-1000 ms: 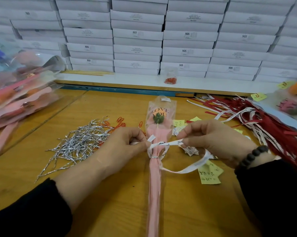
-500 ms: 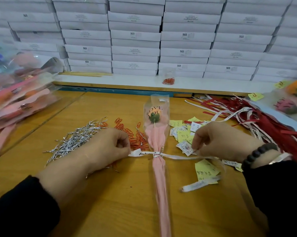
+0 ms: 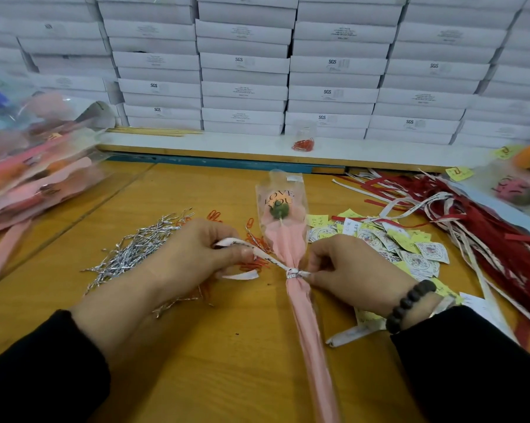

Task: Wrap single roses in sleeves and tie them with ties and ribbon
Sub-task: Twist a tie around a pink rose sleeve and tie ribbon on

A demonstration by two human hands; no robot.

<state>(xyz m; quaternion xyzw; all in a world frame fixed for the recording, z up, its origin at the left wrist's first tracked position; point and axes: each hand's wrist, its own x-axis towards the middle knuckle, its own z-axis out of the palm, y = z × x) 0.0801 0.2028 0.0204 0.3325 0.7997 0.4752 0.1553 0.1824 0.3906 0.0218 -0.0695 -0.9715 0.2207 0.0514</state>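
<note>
Sleeved single rose: flat on the wooden table, centre of view; bloom end far, pink wrapped stem running toward the viewer and slightly right. Clear sleeve top printed "LOVE YOU".

Silver twist tie: cinched round the sleeve's neck, below the bloom.

White ribbon: wound at the neck over the tie; one tail drawn up-left from the neck, another tail trailing right under the wrist to a loose end on the table.

Left hand: left of the stem, fingers curled, thumb and forefinger pinching the left ribbon tail, drawn fairly taut toward the neck.

Right hand: just right of the neck, fingertips pinching ribbon at the tie; beaded bracelet on the wrist.

Governing relation: ribbon line crossing the stem's long axis at the neck, one hand either side; right hand nearer the knot, left hand farther out along the tail. Judged: knot or bow being tightened, pull likely outward across the stem.

Surroundings: loose pile of silver twist ties left; orange paper clips behind the left hand; printed paper tags right; red and white ribbon bundle far right; finished wrapped roses far left, blurred; stacked white boxes behind.
</note>
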